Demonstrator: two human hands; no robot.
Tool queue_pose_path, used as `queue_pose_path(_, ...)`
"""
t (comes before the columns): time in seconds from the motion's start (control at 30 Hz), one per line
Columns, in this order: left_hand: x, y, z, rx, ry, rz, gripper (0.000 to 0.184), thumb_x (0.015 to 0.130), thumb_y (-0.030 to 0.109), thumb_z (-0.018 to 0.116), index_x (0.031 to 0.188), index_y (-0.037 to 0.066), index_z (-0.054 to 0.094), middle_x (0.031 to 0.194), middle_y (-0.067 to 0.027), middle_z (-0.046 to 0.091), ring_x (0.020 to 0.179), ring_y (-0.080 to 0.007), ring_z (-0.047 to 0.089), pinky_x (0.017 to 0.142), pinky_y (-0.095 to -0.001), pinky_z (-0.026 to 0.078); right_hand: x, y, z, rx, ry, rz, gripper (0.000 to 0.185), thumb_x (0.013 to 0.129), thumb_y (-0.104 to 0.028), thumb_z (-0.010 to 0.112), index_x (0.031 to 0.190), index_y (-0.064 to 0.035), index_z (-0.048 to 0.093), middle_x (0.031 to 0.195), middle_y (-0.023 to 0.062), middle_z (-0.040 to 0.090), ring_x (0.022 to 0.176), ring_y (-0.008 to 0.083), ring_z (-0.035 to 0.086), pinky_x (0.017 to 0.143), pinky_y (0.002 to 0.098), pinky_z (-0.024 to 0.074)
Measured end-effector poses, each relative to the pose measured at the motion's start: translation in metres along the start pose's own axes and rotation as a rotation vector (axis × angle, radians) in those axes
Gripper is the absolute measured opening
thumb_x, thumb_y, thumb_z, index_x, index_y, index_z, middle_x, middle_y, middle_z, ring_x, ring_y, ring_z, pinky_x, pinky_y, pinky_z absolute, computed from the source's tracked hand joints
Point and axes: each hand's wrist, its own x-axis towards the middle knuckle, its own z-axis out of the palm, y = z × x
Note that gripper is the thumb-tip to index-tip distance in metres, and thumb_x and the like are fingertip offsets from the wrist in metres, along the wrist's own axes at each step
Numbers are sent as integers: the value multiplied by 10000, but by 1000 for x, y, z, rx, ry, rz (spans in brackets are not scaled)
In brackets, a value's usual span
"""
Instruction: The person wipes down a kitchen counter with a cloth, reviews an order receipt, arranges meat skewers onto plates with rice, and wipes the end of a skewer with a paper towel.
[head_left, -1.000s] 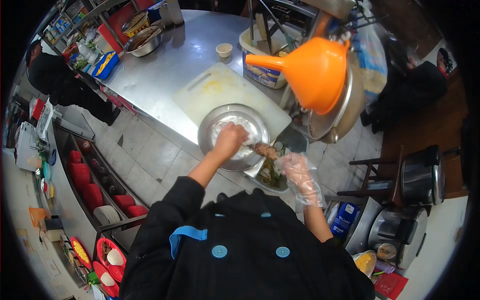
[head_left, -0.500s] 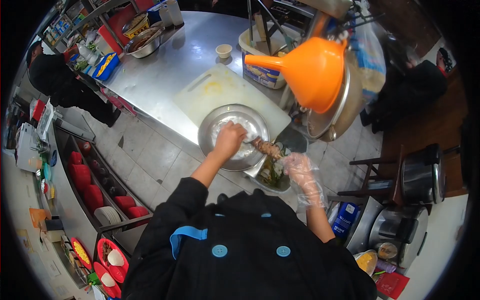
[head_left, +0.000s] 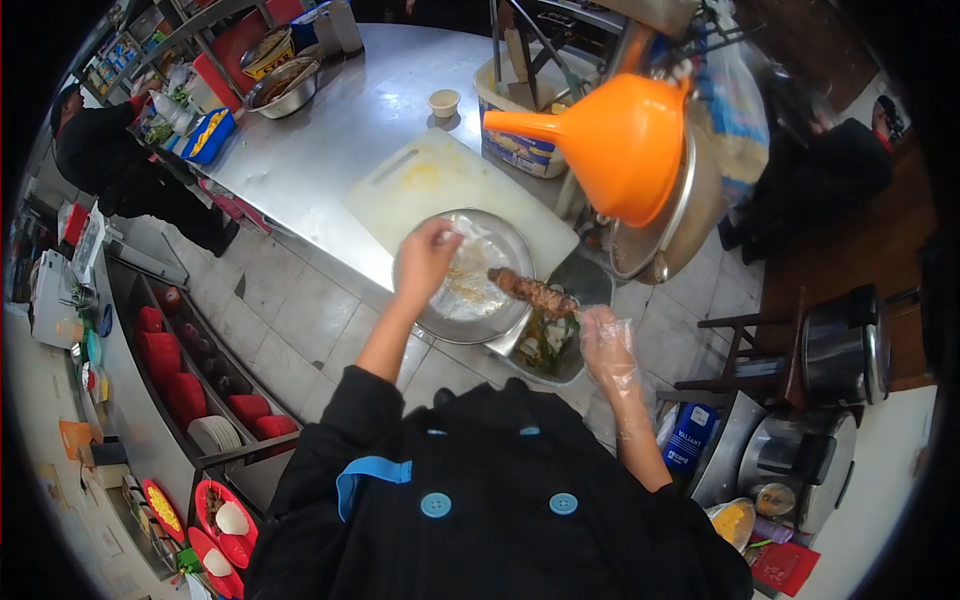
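Observation:
My left hand (head_left: 428, 262) pinches a crumpled piece of clear plastic (head_left: 470, 236) over a round metal bowl (head_left: 412, 322). In my right hand (head_left: 604, 345), which wears a loose clear plastic glove, is one end of a meat skewer (head_left: 533, 291). The skewer's browned meat points left, its tip over the bowl's right side. Below the meat sits a metal container (head_left: 592, 272) with green leaves and pale pieces in it. A white cutting board (head_left: 440, 180) with yellow stains lies under the far side of the bowl.
An orange funnel (head_left: 635, 150) hangs close at the right, beside a large pan (head_left: 690, 225). A small cup (head_left: 444, 102) and a utensil tub (head_left: 520, 150) stand on the steel table (head_left: 310, 140). One person (head_left: 105, 155) stands far left; another dark-clothed person (head_left: 830, 180) is at right.
My left hand has drawn up and left with the plastic, away from the skewer. More of the meat shows now. My right hand has shifted slightly right and down, still holding the skewer.

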Motion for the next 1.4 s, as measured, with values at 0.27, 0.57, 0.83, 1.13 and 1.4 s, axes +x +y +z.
queue_pose_path(0.27,-20,-28,52,286,-145,515,138,680,88,666,802,27,647,712,-136,606,654,-284,570,619,-358,455,4,-6,-6,8,-27,28,119,850,-134,482,852,-24,525,720,157,534,662,313,515,605,405,410)
queue_pose_path(0.57,-10,-36,43,230,-186,334,128,645,64,643,768,28,652,769,-158,611,756,-322,549,718,-383,443,3,-7,-9,39,-47,90,119,846,-141,482,877,-34,526,780,189,559,727,383,535,653,441,421)
queue_pose_path(0.83,-17,-1,42,190,-103,457,145,633,-9,612,770,28,639,758,-137,591,747,-313,520,702,-390,439,5,-8,-8,63,-10,46,140,850,-137,477,812,-15,532,672,148,529,610,269,513,582,368,412)
queue_pose_path(1.13,-19,22,49,208,-173,459,131,662,107,682,771,39,657,741,-115,593,733,-295,526,696,-370,435,5,-10,-8,38,0,80,175,843,-182,498,810,-15,538,691,158,539,626,290,523,595,380,416)
queue_pose_path(1.4,-14,14,76,293,-405,400,162,632,170,716,703,35,660,693,-135,621,701,-299,569,665,-363,462,4,-17,-5,36,-23,84,167,852,-186,485,833,-26,533,725,164,532,658,298,521,609,385,413)
